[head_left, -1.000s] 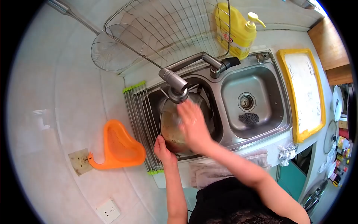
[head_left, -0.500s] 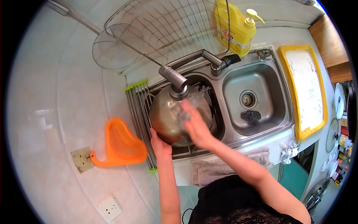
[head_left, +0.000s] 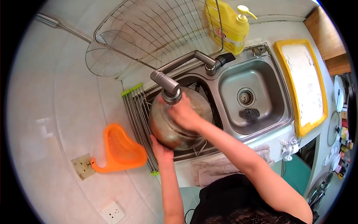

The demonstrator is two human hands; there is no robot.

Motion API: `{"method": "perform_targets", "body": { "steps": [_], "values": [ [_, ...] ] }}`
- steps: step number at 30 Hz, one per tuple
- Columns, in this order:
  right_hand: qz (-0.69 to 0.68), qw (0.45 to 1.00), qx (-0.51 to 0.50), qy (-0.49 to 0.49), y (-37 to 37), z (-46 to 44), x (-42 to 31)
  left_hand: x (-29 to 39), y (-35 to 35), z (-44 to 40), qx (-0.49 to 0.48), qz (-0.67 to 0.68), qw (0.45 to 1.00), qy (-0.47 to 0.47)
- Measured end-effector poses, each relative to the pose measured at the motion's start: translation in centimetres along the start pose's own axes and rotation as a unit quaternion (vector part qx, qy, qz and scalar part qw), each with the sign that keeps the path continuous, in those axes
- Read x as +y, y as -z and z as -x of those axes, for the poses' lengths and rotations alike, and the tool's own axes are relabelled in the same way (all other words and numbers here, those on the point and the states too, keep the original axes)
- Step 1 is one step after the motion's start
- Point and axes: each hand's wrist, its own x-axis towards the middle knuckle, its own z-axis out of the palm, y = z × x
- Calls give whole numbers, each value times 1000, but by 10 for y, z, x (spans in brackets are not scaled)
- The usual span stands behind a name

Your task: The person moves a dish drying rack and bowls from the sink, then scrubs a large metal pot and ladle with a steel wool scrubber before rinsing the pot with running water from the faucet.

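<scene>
A large round metal pot point(head_left: 160, 121), its curved surface dull and brownish in places, sits in the left sink basin beneath the tap point(head_left: 167, 83). My left hand point(head_left: 162, 150) grips the pot's lower-left side, with the thumb up along it and the other fingers hidden underneath. Just below the spout, my right hand point(head_left: 183, 114) is on the upper surface of the pot. Its fingertips are blurred and partly behind the tap head, so whether they hold something cannot be made out.
A green-ended roll-up rack point(head_left: 138, 123) lies left of the basin. The right basin point(head_left: 231, 84) contains a steel scourer point(head_left: 249, 114). Around the sink are a yellow pump bottle point(head_left: 233, 35), wire basket point(head_left: 164, 33), yellow-edged board point(head_left: 302, 82), orange strainer point(head_left: 125, 153) and cloth point(head_left: 223, 168).
My right hand has moved up and left across the pot, closer to the tap head. The left hand keeps its hold, and the pot looks slightly turned or tilted.
</scene>
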Motion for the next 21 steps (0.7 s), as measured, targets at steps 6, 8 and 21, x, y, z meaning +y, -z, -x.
{"method": "perform_targets", "body": {
  "steps": [6,8,21],
  "values": [
    [47,992,28,116,-7,22,-45,-8,11,-14,-136,55,987,-59],
    [140,969,-58,196,-14,10,-50,-6,6,-6,-176,85,979,-53],
    [-27,985,-157,-63,50,-42,53,16,44,-6,-111,-199,954,-193]
  ]
}}
